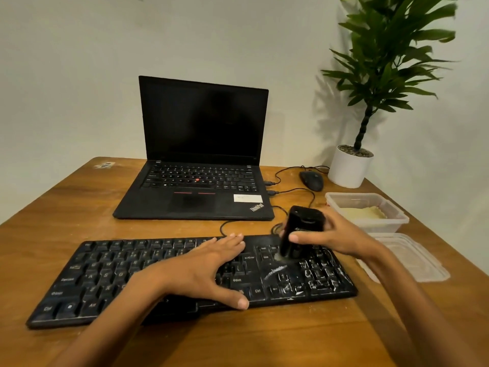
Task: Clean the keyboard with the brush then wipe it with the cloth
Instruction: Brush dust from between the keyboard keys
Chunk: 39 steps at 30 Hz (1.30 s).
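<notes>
The black keyboard (105, 274) lies across the near part of the wooden table (238, 340), its cable running up toward the laptop. White powder (304, 282) streaks its right end, around the arrow keys and number pad. The black brush (301, 231) stands nearly upright over that end, its lower tip down at the keys just left of the number pad; the tip is blurred. The right hand (336, 239) grips the brush from the right, thumb across its front and fingers curled behind it. The left hand (201, 268) rests flat on the middle keys, fingers straight and spread, thumb at the front edge, just beside the brush.

Behind the keyboard sits an open laptop (201, 154) with a dark screen. To its right are a mouse (312, 180) and a white plant pot (348, 168). A clear container (397, 221) near the right hand holds a pale yellow cloth (362, 212), with its lid (412, 258) lying beside it.
</notes>
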Motion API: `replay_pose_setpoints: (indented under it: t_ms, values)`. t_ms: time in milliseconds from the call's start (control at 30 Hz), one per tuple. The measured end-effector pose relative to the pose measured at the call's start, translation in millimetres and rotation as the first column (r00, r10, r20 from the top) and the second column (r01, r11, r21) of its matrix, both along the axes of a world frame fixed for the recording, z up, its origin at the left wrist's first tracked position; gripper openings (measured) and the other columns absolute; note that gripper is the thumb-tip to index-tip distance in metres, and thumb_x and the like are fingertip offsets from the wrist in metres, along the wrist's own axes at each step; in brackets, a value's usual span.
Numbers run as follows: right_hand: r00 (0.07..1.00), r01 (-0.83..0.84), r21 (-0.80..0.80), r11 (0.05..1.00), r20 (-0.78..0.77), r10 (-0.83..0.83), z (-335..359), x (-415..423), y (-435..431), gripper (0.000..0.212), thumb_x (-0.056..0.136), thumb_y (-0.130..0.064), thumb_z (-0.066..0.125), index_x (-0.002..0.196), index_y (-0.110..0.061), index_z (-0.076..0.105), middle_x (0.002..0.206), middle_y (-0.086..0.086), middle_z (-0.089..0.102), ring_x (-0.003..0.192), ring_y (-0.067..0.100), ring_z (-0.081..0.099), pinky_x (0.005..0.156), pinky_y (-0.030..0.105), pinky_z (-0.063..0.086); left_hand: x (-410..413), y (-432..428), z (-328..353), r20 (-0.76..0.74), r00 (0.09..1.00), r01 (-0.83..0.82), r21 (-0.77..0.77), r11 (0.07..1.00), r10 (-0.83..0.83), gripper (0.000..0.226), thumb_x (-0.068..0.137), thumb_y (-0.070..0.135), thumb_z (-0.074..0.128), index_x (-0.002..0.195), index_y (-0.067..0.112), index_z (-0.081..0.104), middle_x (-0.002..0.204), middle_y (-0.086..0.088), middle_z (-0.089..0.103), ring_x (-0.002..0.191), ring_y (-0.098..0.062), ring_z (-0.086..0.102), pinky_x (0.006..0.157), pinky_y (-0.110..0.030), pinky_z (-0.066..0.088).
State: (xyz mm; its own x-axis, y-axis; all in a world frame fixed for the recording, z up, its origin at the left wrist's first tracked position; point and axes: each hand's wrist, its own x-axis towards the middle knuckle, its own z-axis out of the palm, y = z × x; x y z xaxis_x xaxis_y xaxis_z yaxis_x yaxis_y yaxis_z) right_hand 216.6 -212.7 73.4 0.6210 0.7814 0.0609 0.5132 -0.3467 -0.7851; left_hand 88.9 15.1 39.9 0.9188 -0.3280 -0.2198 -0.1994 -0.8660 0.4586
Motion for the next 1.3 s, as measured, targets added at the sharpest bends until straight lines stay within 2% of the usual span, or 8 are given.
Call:
replay_pose_setpoints:
  t_ms: [133,400,533,700,767,867,1167,1300]
  values:
    - [0.998,-0.049,0.028,0.998,0.026,0.048,18,-2,7,0.03,0.071,-0.034,0.074,0.091,-0.013,0.066,0.088,-0.003,0.072,0.086,0.013,0.066,0.073,0.022,0.051,2,2,-2,0.013,1.0,0.003,-0.003,1.0,-0.003,0.099,0.077,0.059,0.058,0.145,0.029,-0.007,0.138,0.026,-0.023,0.121,0.012,-0.026,0.086,0.001,-0.02]
    - [0.999,0.042,-0.026,0.999,0.014,-0.042,6,3,0,0.05,0.057,-0.055,0.075,0.092,-0.021,0.065,0.09,-0.003,0.071,0.088,0.014,0.067,0.085,0.039,0.052,1,3,-3,0.022,1.0,0.003,-0.004,1.0,-0.003,0.099,0.077,0.059,0.058,0.146,0.028,-0.006,0.139,0.026,-0.023,0.124,0.012,-0.024,0.093,-0.004,-0.018]
    - [0.997,-0.077,0.026,0.997,-0.007,0.077,20,-2,9,0.017,0.07,-0.035,0.074,0.085,-0.036,0.066,0.087,-0.009,0.071,0.087,0.018,0.066,0.077,0.028,0.051,1,2,-1,0.02,1.0,0.013,-0.01,1.0,-0.013,0.099,0.077,0.059,0.059,0.145,0.029,-0.007,0.139,0.026,-0.024,0.117,0.017,-0.029,0.087,0.002,-0.02]
    - [0.997,0.032,0.047,0.998,0.065,-0.035,4,6,46,0.021,0.077,-0.025,0.07,0.093,-0.029,0.057,0.094,-0.009,0.066,0.084,-0.001,0.062,0.072,0.011,0.048,0,1,0,0.022,1.0,0.021,-0.003,1.0,-0.021,0.098,0.078,0.059,0.058,0.146,0.028,-0.007,0.136,0.027,-0.025,0.112,0.019,-0.031,0.082,0.004,-0.022]
    - [0.993,0.094,0.139,0.986,0.059,-0.103,4,15,46,0.023,0.076,-0.027,0.07,0.095,-0.028,0.059,0.098,-0.01,0.066,0.09,-0.002,0.061,0.078,0.015,0.046,0,1,0,0.021,1.0,0.019,0.0,1.0,-0.019,0.098,0.078,0.059,0.057,0.146,0.029,-0.007,0.135,0.027,-0.026,0.111,0.018,-0.032,0.082,0.003,-0.023]
    - [0.999,-0.026,0.083,0.996,-0.024,0.028,2,11,43,0.028,0.075,-0.025,0.069,0.101,-0.018,0.061,0.103,-0.002,0.068,0.096,0.011,0.064,0.083,0.024,0.051,1,1,2,0.001,1.0,0.016,-0.003,1.0,-0.016,0.098,0.078,0.059,0.057,0.145,0.029,-0.008,0.134,0.028,-0.025,0.113,0.016,-0.031,0.082,0.002,-0.023]
    - [0.994,-0.076,0.096,0.993,-0.073,0.083,-1,1,50,0.022,0.077,-0.016,0.067,0.094,-0.024,0.057,0.091,-0.01,0.066,0.083,-0.004,0.063,0.071,0.009,0.048,1,2,2,0.002,1.0,0.009,-0.007,1.0,-0.009,0.098,0.078,0.059,0.057,0.145,0.031,-0.008,0.134,0.028,-0.025,0.112,0.018,-0.03,0.078,0.006,-0.022]
    - [0.999,0.031,0.18,0.983,-0.028,-0.026,-3,7,44,0.021,0.079,-0.018,0.068,0.098,-0.022,0.06,0.096,-0.009,0.067,0.086,-0.006,0.062,0.074,0.01,0.047,0,2,0,0.023,1.0,0.008,0.01,1.0,-0.008,0.099,0.077,0.061,0.057,0.145,0.03,-0.006,0.137,0.027,-0.023,0.121,0.015,-0.025,0.082,0.005,-0.021]
